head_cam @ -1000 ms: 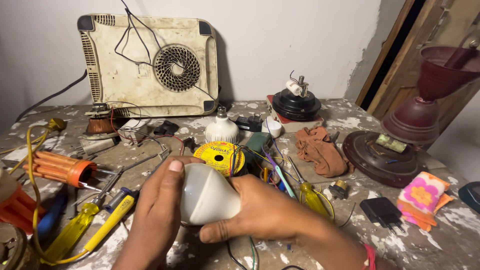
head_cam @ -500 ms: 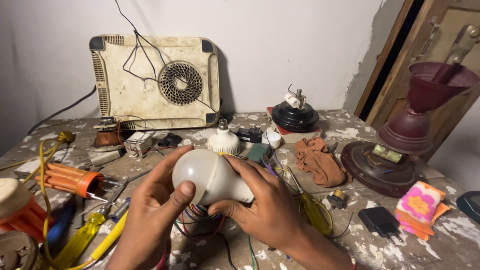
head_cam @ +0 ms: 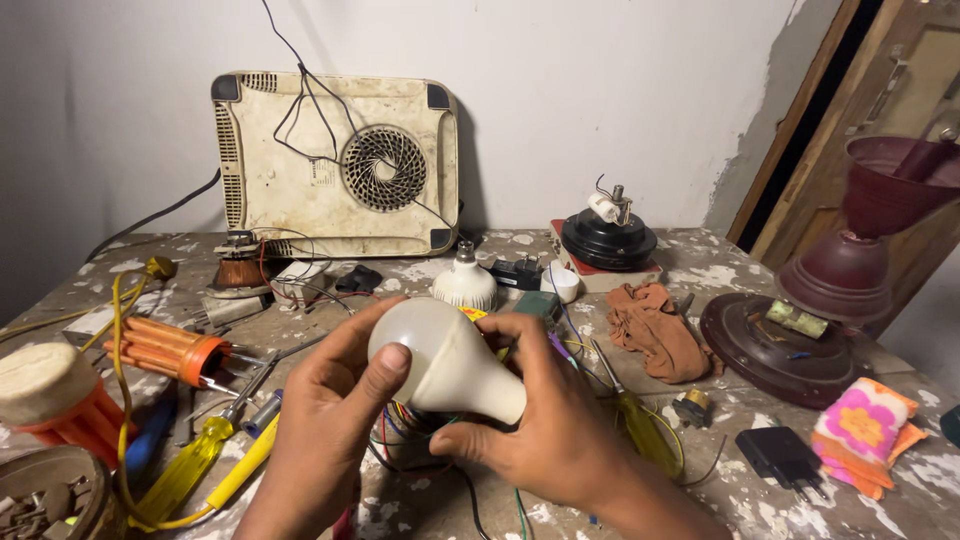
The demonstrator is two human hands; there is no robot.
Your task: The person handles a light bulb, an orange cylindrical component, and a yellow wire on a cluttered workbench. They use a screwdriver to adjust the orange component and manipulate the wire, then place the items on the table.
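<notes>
Both my hands hold a white bulb [head_cam: 440, 365], frosted dome to the left and tapered neck to the right, just above the counter [head_cam: 700, 262]. My left hand [head_cam: 330, 420] has its grip closed around the dome; my right hand [head_cam: 545, 415] wraps the neck. Coloured wires [head_cam: 400, 430] lie beneath, with a yellow screwdriver [head_cam: 195, 470] left of them.

The scene is lit softly and evenly from the front, the wall [head_cam: 600, 90] is brightened, faint shadows are cast on the surface [head_cam: 700, 270], and mild blur is seen rightward
</notes>
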